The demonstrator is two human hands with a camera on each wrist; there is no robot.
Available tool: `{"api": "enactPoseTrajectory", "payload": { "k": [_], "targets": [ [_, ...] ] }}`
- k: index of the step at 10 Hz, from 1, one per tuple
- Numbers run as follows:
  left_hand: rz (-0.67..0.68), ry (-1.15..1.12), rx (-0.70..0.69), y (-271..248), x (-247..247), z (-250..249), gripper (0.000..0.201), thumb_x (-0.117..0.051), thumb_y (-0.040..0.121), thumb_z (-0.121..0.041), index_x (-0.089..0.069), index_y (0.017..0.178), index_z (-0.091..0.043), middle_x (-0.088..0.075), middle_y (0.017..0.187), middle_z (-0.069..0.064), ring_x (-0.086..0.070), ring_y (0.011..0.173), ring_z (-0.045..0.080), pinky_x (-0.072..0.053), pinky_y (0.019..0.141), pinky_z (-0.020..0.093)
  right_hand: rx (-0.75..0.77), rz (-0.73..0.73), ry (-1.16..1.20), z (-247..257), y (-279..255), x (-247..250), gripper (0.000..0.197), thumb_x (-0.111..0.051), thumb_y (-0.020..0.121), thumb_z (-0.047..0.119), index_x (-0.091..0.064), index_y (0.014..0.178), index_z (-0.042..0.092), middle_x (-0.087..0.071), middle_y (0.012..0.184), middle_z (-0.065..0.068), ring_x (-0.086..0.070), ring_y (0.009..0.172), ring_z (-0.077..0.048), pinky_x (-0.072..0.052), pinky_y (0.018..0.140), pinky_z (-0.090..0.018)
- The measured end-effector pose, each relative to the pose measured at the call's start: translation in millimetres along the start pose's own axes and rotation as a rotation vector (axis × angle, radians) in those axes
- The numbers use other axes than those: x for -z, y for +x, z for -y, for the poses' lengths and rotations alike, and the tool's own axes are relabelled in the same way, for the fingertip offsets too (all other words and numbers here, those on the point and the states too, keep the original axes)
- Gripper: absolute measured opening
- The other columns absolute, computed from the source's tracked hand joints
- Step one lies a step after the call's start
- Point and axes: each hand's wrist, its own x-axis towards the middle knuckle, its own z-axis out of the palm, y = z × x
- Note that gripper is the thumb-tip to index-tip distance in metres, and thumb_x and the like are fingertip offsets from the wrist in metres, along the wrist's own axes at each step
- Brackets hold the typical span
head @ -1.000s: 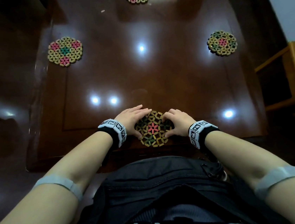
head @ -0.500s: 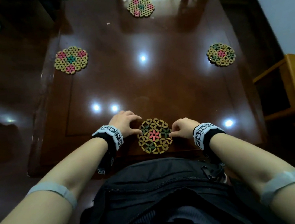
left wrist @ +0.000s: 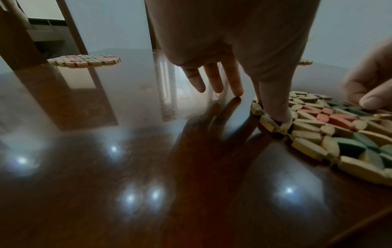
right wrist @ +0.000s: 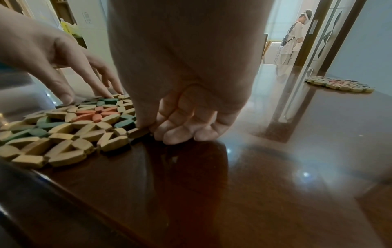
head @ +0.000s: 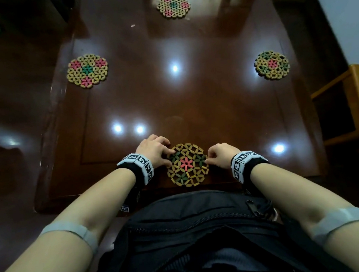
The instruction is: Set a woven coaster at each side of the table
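Wooden near coaster [head: 187,165] lay between both hands: left hand [head: 155,150] pressed its edge with straight fingers (others splayed), right hand [head: 220,155] pinched its rim.

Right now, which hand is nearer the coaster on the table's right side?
Right. The right hand pinches the near coaster's right edge, on the side toward the right-side coaster; the left hand touches its left edge, farther away.

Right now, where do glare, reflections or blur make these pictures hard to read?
Head view: bright lamp spots glare on the glossy table, and the edges bend from the wide lens. Left wrist view: the left hand is mirrored darkly in the tabletop, and the far coaster is soft. Right wrist view: the right hand fills the frame, and the doorway is reflected in the table.
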Motion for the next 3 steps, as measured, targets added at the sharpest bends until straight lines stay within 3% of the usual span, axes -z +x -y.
{"api": "enactPoseTrajectory", "payload": {
  "k": [2, 3],
  "targets": [
    [-0.019, -0.026, -0.015, 0.5, -0.9, 0.9, 0.044, -0.069, 0.077, -0.049, -0.064, 0.119, -0.038, -0.05, 0.133, -0.013, -0.038, 0.125, 0.018, -0.034, 0.099, 0.033, -0.003, 0.024, -0.033, 1.2, -1.2, 3.1, 0.03, -0.055, 0.09, 0.047, -0.065, 0.097, 0.019, -0.064, 0.1, 0.001, -0.062, 0.09, -0.02, -0.053, 0.074, -0.034],
    [-0.15, -0.159, -0.063, 2.3, -1.4, 0.2, 0.025, -0.066, 0.084, -0.038, -0.072, 0.108, -0.035, -0.06, 0.122, -0.009, -0.05, 0.116, 0.019, -0.042, 0.096, 0.036, 0.008, 0.011, -0.011, -1.3, 0.2, 5.8, 0.035, -0.046, 0.094, 0.049, -0.065, 0.101, 0.021, -0.065, 0.099, 0.0, -0.062, 0.086, -0.019, -0.051, 0.07, -0.032]
  ]
}}
